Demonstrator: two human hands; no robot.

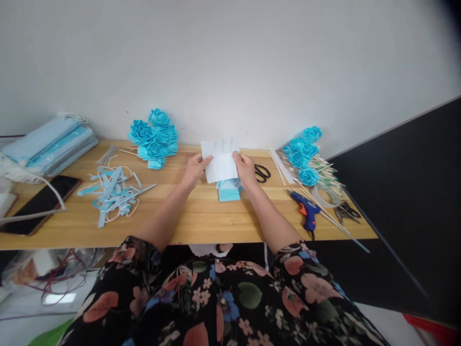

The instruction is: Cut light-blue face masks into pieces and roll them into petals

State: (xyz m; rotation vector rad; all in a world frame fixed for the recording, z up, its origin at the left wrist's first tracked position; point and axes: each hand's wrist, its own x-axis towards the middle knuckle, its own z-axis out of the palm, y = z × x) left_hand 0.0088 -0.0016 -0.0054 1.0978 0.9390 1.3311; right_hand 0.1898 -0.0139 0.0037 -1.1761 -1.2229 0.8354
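My left hand (195, 169) and my right hand (245, 168) hold a white sheet (220, 159) upright between them over the back of the wooden table (201, 216). Each hand pinches one side edge of the sheet. Below the sheet lies a small pile of light blue pieces (229, 191) on the table, just under my right hand.
Blue fabric roses (154, 138) lie at the back left, more roses (301, 151) with wooden sticks at the right. Black scissors (262, 172), a blue glue gun (307, 210), a tape roll (326, 195), cut strips (113, 192), a phone (40, 204) and stacked masks (48, 144) surround me.
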